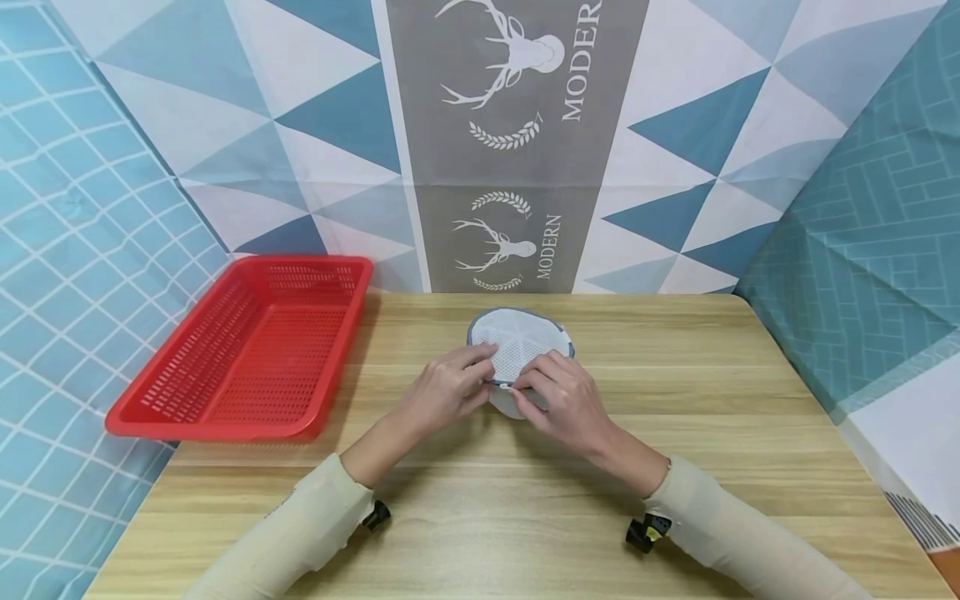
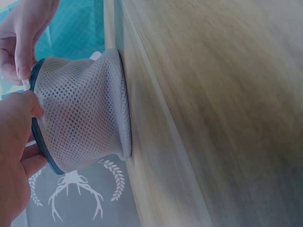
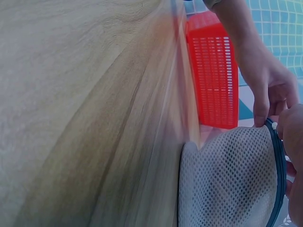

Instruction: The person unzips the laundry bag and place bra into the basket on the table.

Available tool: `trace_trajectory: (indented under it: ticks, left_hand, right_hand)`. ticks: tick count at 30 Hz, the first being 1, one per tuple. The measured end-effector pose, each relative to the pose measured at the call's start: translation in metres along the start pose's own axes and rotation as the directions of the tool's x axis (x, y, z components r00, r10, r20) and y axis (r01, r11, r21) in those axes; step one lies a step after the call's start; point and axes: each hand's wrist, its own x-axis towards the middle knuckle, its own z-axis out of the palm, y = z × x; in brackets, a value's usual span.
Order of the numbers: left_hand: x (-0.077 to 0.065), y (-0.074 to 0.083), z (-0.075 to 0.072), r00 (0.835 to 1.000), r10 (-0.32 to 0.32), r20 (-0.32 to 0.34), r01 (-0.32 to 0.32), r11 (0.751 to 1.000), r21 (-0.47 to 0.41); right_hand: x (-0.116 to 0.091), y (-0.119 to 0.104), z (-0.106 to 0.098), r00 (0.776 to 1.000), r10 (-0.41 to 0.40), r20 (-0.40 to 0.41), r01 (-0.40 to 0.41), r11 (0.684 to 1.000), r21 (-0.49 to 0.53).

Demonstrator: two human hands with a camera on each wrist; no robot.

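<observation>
A round white mesh laundry bag (image 1: 517,337) with dark blue zipper trim stands on the table, its lid facing up. In the left wrist view the honeycomb mesh side (image 2: 80,109) bulges between the trimmed top and the flat base. My left hand (image 1: 450,383) grips the near-left rim, thumb on the outer wall. At the near edge, my right hand (image 1: 564,396) pinches the small white zipper pull (image 1: 505,385). Both hands' fingertips are close together at the zipper (image 3: 277,165).
A red plastic basket (image 1: 330,408) with slotted walls stands at the table's left, nothing seen inside. The wood-grain table (image 1: 480,517) stretches around the bag. A patterned backdrop (image 1: 510,150) hangs behind, with tiled-print sheets at both sides.
</observation>
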Motion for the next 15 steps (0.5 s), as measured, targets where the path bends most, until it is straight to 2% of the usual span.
trace_trajectory:
  ticks: [7, 15]
  left_hand:
    - [-0.0001, -0.0012, 0.0000, 1.000, -0.015, 0.015, 0.015, 1.000, -0.009]
    - [0.0034, -0.0007, -0.0007, 1.000, -0.017, -0.025, 0.017, 1.000, -0.008]
  right_hand:
    - [-0.0011, -0.0002, -0.0013, 1.000, 0.014, 0.006, -0.014, 1.000, -0.003]
    - [0.0028, -0.0016, -0.0039, 1.000, 0.020, 0.004, -0.020, 1.000, 0.003]
